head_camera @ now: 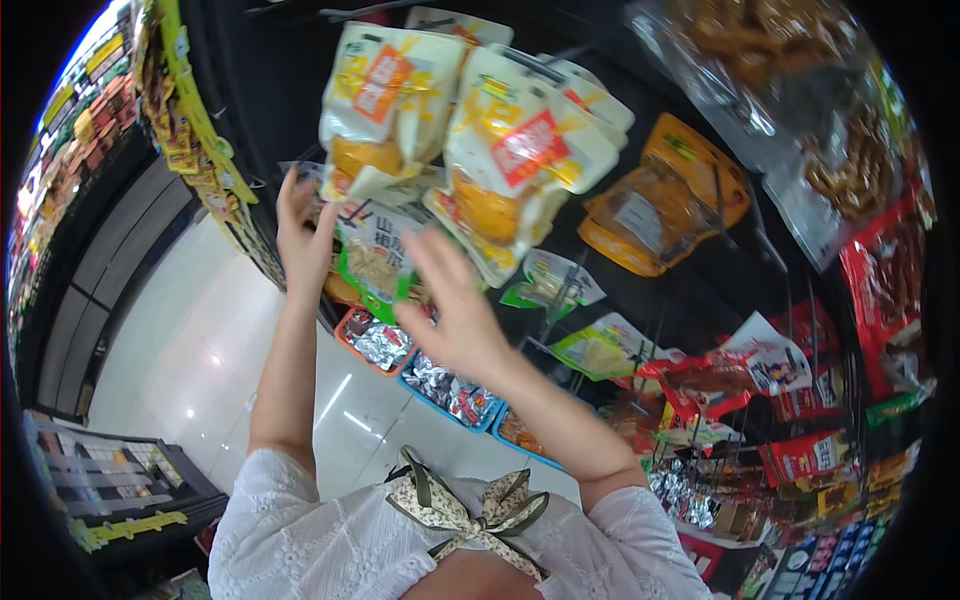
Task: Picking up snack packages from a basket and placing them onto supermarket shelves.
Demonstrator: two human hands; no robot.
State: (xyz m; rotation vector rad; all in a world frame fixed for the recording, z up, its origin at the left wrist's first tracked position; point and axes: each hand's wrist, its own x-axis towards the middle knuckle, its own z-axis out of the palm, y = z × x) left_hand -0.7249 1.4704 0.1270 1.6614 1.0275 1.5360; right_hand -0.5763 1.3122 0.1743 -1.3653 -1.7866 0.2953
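My left hand [306,232] is raised at the left end of a dark hanging display, fingers behind or at the edge of a green and white snack packet [373,259]; whether it grips anything I cannot tell. Blurred, my right hand [450,304] is in front of the same packet's right side, fingers apart, with nothing seen in it. Above both hands hang white and yellow snack pouches [397,97], and a larger-looking one [514,150] with a red diamond panel is just above my right hand.
An orange pouch [660,199] and red packets [705,382] hang on metal hooks to the right. Clear bags of brown food [847,157] are at upper right. Below the display stand an orange basket [349,341] and a blue basket [450,421] of foil-wrapped items. Shelving [97,277] lies left, across a tiled floor.
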